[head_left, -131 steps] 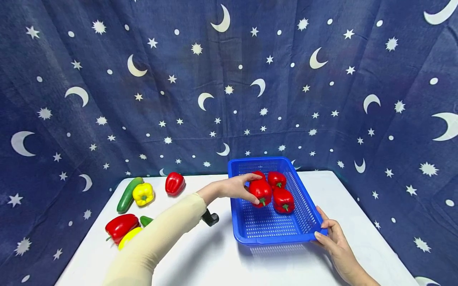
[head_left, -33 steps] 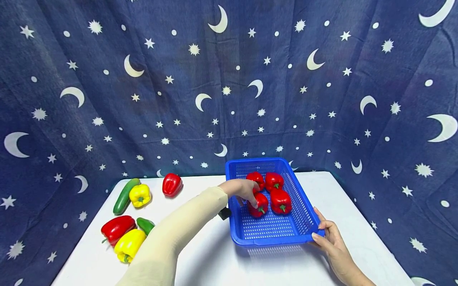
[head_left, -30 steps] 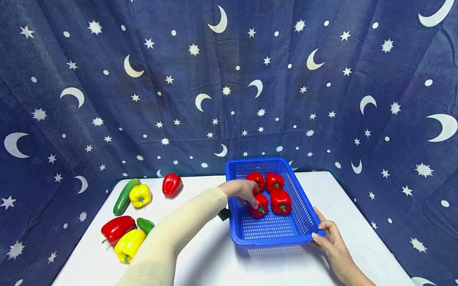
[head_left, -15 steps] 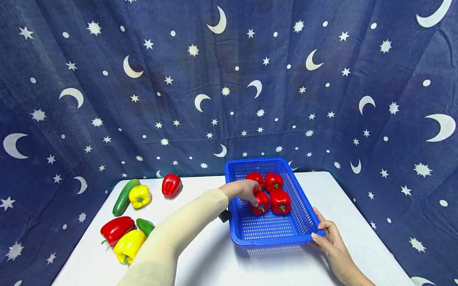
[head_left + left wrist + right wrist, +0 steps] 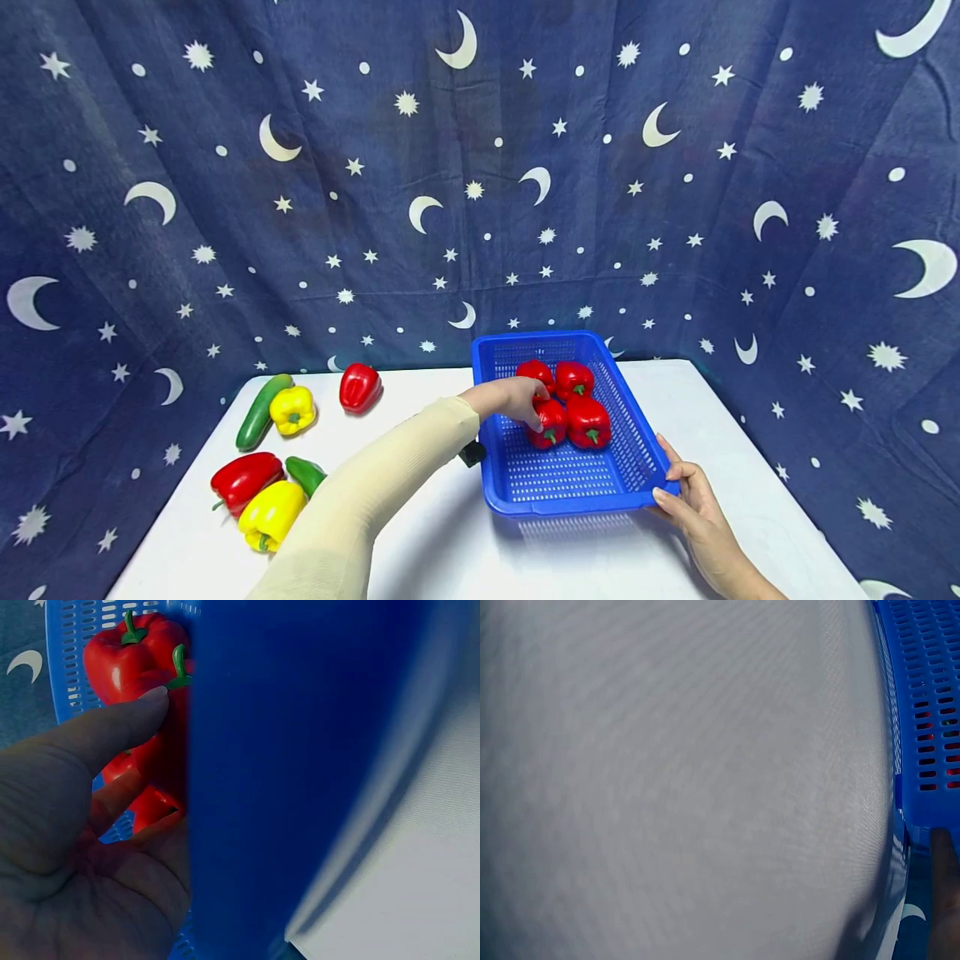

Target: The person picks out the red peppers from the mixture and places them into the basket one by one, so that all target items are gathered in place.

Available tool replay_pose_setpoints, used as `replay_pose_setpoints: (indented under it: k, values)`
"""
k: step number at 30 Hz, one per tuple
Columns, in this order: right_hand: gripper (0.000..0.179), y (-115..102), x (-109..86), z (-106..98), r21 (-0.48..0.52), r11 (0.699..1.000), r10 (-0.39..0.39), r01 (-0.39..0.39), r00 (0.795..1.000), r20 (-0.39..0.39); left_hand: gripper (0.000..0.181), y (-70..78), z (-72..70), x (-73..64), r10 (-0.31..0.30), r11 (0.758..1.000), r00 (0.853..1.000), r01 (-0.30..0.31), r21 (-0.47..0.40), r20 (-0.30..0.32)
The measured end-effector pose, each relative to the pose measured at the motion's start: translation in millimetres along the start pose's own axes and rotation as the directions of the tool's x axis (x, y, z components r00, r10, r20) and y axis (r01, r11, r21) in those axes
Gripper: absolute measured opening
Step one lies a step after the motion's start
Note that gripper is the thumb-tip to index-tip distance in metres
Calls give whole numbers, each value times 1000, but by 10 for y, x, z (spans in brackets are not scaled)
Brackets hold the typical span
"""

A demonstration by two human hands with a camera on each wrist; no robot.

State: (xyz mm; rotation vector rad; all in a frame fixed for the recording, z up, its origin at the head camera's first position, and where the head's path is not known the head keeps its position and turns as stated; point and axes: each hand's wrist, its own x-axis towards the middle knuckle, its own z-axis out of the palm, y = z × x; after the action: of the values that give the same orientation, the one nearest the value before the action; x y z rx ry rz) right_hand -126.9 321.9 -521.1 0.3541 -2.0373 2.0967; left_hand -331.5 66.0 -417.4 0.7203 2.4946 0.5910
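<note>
Left hand (image 5: pixel 521 398) gripping a red pepper (image 5: pixel 553 423) inside a blue basket (image 5: pixel 570 505)

The person's left hand is hanging over the basket's left rim, its thumb and fingers curling round the near-left pepper of four. In the left wrist view the thumb is pressing close to the green stem (image 5: pixel 180 664), while the fingers are bending round the far side, partly hidden. In the head view that stem is pointing toward the person. Whether the pepper is touching the basket's floor, I cannot tell.

Three other red peppers are sitting in the basket: a near-right pepper (image 5: pixel 588 422) just beside the gripped one, a back-left pepper (image 5: pixel 534 375) and a back-right pepper (image 5: pixel 573 380).

The right hand (image 5: pixel 701 508) is gripping the basket's near-right corner, its thumb lying on the rim and its other fingers holding the outer side.

On the left of the white table (image 5: pixel 442 550), a cucumber (image 5: pixel 262 414) is lying beside a small yellow pepper (image 5: pixel 293 410), and a lone red pepper (image 5: pixel 361 389) is resting near the back edge. Closer in, a long red pepper (image 5: pixel 246 482), a large yellow pepper (image 5: pixel 272 512) and a green vegetable (image 5: pixel 303 475) are forming a group. A cream sleeve (image 5: pixel 397 475) is covering the left forearm. Behind everything, a dark blue cloth (image 5: pixel 480 150) with moons and stars is hanging.
</note>
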Motion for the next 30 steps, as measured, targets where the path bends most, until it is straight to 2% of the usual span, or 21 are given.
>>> replay_pose_setpoints:
  k: [9,19,26,30]
  values:
    - [14,-1,-7,6,-2,1000,2,-2,1000,-1,65,-27,-30,-39,23,1000,1000,-23,5,-4]
    - [14,-37,8,-6,17,1000,-16,15,1000,10,69,-86,-174,-115,54,994,998,-56,-91,-16]
    - [15,-63,25,-32,-25,1000,14,-14,1000,10,71,-147,-274,-215,129,974,991,-132,-186,-28]
    - [15,-70,23,-31,-40,999,4,-3,1000,10,71,-148,-316,-303,156,957,987,-161,-240,-37]
